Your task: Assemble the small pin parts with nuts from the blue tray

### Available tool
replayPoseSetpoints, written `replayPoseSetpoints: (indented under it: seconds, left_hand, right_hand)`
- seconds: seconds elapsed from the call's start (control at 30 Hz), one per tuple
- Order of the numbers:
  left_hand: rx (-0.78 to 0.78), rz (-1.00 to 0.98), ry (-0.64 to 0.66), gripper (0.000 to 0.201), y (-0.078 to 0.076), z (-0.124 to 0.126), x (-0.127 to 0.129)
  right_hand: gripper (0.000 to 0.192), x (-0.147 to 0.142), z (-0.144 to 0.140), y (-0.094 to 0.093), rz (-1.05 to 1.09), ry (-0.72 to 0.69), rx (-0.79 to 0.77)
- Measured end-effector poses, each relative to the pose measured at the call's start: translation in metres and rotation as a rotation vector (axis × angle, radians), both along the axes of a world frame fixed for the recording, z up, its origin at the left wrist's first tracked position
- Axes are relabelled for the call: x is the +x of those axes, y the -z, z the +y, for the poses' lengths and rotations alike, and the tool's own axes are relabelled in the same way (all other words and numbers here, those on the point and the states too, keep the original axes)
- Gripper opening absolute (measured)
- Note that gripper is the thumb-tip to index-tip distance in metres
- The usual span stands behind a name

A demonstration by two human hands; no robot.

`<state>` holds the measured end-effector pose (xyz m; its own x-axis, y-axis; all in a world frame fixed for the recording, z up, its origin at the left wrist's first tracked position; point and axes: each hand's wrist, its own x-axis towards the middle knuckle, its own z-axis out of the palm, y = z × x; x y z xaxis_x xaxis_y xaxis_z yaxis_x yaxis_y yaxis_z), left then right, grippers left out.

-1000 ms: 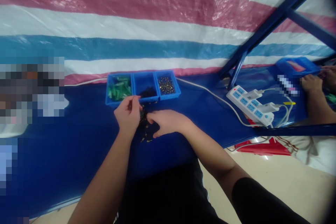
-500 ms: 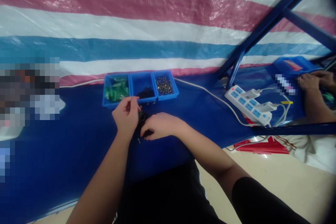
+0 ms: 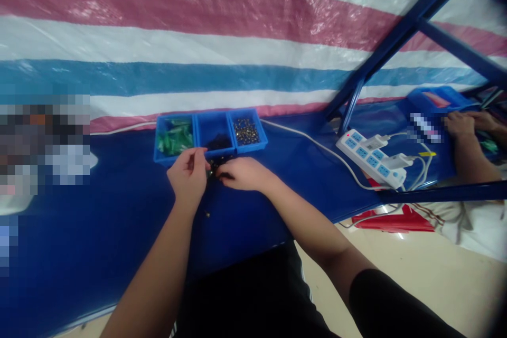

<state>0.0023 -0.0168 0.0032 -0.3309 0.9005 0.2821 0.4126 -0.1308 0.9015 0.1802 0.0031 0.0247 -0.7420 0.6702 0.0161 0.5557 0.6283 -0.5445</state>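
My left hand (image 3: 187,175) is closed in a pinch in front of the blue bin of green pieces (image 3: 175,137); what its fingertips hold is too small to make out. My right hand (image 3: 246,173) lies palm down with curled fingers at a small heap of dark pieces (image 3: 216,162), and anything in its grip is hidden. That heap is on the blue tabletop (image 3: 237,216), just in front of the middle bin of black pieces (image 3: 218,141). In the right bin are brass-coloured metal pieces (image 3: 246,132). One tiny brassy piece (image 3: 207,215) lies nearer to me.
A white power strip (image 3: 370,158) with two plugged-in adapters sits to the right, its cable running behind the bins. Blue frame bars (image 3: 380,58) rise beside it. Beyond them, another person's hands (image 3: 461,125) work near a blue bin (image 3: 439,99). Striped sheeting (image 3: 198,79) hangs behind.
My right hand has moved away from me, towards the bins, along with some of the dark pieces. The left hand stays almost in place, its fingers still pinched.
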Motion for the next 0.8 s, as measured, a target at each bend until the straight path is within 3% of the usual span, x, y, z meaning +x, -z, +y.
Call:
replayPoseSetpoints:
  seconds: [0.27,0.43,0.5,0.67,0.8]
  left_hand:
    - [0.001,-0.036,0.049,0.025,0.000,-0.002,0.002]
    - [0.007,-0.054,0.163,0.023,0.003,-0.004,0.003]
    - [0.003,-0.066,0.193,0.024,0.004,-0.004,0.004]
    - [0.001,-0.069,0.192,0.028,0.010,-0.002,0.004]
    - [-0.001,-0.068,0.195,0.028,0.013,-0.001,0.004]
  right_hand:
    - [0.015,0.003,0.002,-0.002,0.318,0.095,-0.086]
    - [0.018,-0.002,0.002,0.002,0.639,0.222,-0.391]
    - [0.021,-0.005,0.003,0.006,0.748,0.298,-0.446]
    - [0.023,-0.006,0.006,0.011,0.806,0.444,-0.316]
    - [0.019,-0.004,0.006,0.009,0.814,0.403,-0.224]
